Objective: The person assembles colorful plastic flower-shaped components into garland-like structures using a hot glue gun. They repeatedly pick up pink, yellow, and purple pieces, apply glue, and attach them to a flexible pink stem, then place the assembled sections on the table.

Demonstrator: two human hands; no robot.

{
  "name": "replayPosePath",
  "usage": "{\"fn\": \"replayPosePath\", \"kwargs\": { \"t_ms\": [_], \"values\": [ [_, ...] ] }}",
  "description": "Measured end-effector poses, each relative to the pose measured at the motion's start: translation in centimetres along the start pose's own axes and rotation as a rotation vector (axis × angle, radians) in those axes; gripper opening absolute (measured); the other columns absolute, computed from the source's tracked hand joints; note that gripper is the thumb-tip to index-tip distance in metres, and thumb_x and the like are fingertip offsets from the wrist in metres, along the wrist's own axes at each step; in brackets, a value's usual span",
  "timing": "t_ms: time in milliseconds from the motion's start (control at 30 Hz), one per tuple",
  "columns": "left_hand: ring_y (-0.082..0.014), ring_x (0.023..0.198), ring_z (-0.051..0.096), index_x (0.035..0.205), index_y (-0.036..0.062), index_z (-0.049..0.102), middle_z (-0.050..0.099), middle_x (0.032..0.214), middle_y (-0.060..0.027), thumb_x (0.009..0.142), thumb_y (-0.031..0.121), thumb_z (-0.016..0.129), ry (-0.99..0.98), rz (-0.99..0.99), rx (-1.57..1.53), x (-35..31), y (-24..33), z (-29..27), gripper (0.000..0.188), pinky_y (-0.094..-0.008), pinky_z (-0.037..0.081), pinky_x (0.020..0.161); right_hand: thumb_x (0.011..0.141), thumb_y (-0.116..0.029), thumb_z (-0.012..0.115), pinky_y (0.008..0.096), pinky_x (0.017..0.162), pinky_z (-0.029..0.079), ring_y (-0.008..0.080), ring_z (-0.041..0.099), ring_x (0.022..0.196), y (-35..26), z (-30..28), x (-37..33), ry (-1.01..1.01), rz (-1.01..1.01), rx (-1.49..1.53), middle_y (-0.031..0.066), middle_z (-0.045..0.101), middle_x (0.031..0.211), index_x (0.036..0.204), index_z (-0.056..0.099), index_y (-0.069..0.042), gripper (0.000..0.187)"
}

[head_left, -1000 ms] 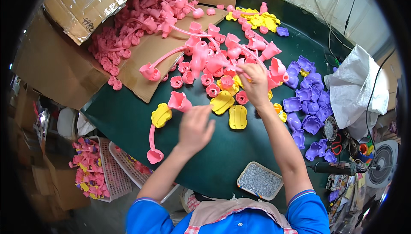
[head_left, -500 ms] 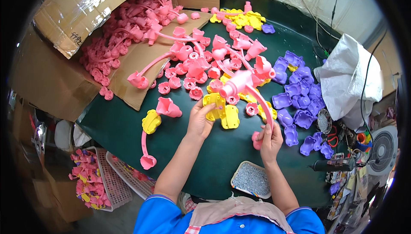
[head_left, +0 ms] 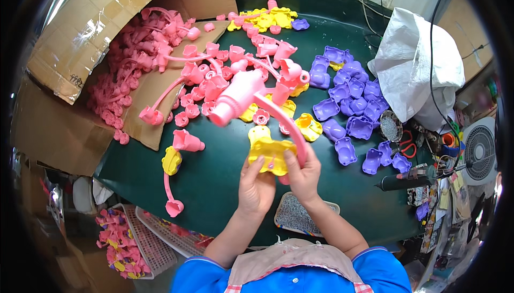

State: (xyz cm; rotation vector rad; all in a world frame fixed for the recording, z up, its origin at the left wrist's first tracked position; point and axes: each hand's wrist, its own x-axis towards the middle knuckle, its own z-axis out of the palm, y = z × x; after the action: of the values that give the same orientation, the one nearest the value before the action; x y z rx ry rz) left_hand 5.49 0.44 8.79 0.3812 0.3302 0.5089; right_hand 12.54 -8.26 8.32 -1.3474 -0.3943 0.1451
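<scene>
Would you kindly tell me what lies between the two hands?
In the head view: a yellow piece, touched by the left hand and right hand, with a pink knob below.

held shell (head_left: 271, 152): yellow | stem (head_left: 284, 118): pink | cups (head_left: 360, 127): purple | tabletop (head_left: 214, 196): dark green

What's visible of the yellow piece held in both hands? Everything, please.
The yellow piece looks like moulded plastic, with a wavy outline and a small pinkish spot near its lower edge. It is tilted, raised above the green table. The left hand holds its left side; the right hand, also gripping a pink curved arm, has its thumb on the right side.
</scene>
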Motion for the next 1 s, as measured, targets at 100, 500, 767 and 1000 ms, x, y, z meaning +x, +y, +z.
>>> {"fn": "replayPosePath", "kwargs": {
  "t_ms": [100, 500, 767, 1000],
  "values": [
    [-0.0238, 0.119, 0.062, 0.124, 0.0059, 0.061, 0.066, 0.12, -0.0083, 0.093, 0.0, 0.056, 0.019, -0.117, -0.118, 1.2, 0.2, -0.1, 0.033, -0.0449, 0.048, 0.107, 0.097, -0.016, 0.073, 0.0287, 0.057, 0.047, 0.0078, 0.057, 0.062, 0.1, -0.3, -1.3, -0.158, -0.08, -0.223, 0.0058, 0.062, 0.07, 0.108, 0.064, 0.0, 0.021],
    [-0.0377, 0.139, 0.05, 0.141, 0.0021, 0.047, 0.058, 0.14, -0.016, 0.084, 0.003, 0.055, -0.137, 0.116, -0.306, 0.4, 1.3, 1.0, 0.057, -0.0517, 0.032, 0.123, 0.108, -0.021, 0.054, 0.0363, 0.048, 0.046, 0.0213, 0.061, 0.049, -0.6, -0.2, -2.4, -0.35, 0.0, -0.382, 0.0105, 0.056, 0.056, 0.086, 0.053, -0.002, 0.029],
    [-0.0341, 0.15, 0.037, 0.146, 0.0009, 0.043, 0.052, 0.147, -0.0197, 0.079, -0.005, 0.05, -0.238, 0.037, -0.189, 2.7, 1.0, -1.6, 0.068, -0.0512, 0.023, 0.128, 0.113, -0.031, 0.044, 0.0275, 0.057, 0.049, 0.0108, 0.05, 0.052, 1.2, -1.9, -3.2, -0.551, 0.721, 0.307, 0.0006, 0.052, 0.066, 0.099, 0.053, -0.003, 0.032],
    [-0.0296, 0.129, 0.058, 0.151, 0.0108, 0.036, 0.061, 0.128, -0.0145, 0.092, -0.01, 0.055, -0.094, 0.162, -0.005, 4.1, 2.5, -2.3, 0.066, -0.0475, 0.042, 0.115, 0.094, -0.017, 0.073, 0.0375, 0.083, 0.054, 0.0229, 0.066, 0.096, 1.0, -9.4, -0.1, -0.086, -0.074, -0.873, 0.0111, 0.063, 0.102, 0.139, 0.05, 0.0, 0.053]
  ]
}}
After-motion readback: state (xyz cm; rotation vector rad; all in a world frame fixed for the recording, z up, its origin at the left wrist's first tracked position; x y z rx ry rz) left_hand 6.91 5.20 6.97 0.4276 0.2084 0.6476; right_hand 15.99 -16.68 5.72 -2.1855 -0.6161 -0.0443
